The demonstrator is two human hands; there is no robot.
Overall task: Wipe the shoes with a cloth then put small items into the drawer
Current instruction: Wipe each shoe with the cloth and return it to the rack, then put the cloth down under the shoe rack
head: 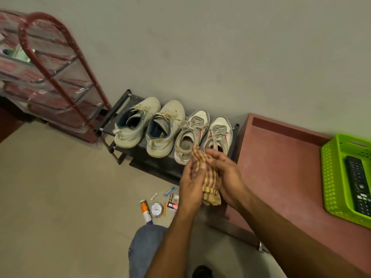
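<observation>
Several pale sneakers stand in a row on a low black shoe rack [112,119] against the wall: a cream pair [138,123] on the left and a grey-white pair with red stripes [218,133] on the right. Both hands hold a yellow-and-brown checked cloth [209,183] just in front of the right pair. My left hand [191,183] grips its left side and my right hand [226,173] grips its right side. On the floor below lie small items: an orange-white tube [145,209], a round tin [156,209], a battery [171,197] and a pink marker [172,206].
A reddish low cabinet top [281,167] sits to the right, carrying a green plastic basket [333,177] with a black remote [358,183] inside. A red-framed plastic-wrapped shelf unit [50,77] stands at the left. My knee in jeans [146,245] is at the bottom.
</observation>
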